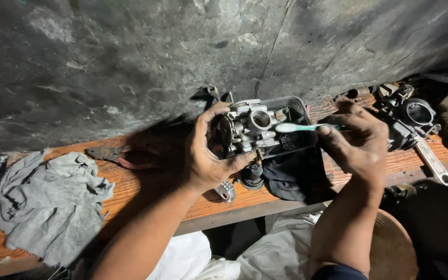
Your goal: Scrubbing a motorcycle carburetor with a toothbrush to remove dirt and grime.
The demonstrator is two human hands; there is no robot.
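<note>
I am holding a metal carburetor (247, 130) in my left hand (208, 155), fingers curled tight around its body and thumb pressing its lower edge, keeping it lifted just above the wooden surface (146, 189). My right hand (356, 142) is pinching the handle of a pale green toothbrush (299, 126), fingers closed on it, with the bristle head pointing at the carburetor's round opening. As I judge it, I am brushing the carburetor's outer body, and the next stroke is calling for turning the carburetor in my left hand so the bristles reach the recesses around the spring and the brass fitting.

Directly behind the carburetor a clear plastic tray (299, 111) is sitting, and below the carburetor a dark cloth (291, 179) is lying on the surface. Left of the carburetor, pliers with reddish handles (117, 155) are resting in shadow, and farther left a crumpled grey rag (47, 202) is hanging over the edge. Right of the carburetor, beyond my right hand, a second carburetor body (413, 116) and a wrench (434, 163) are lying. The tray's edge is sitting close to the toothbrush, so it is crowding my brushing room a little.
</note>
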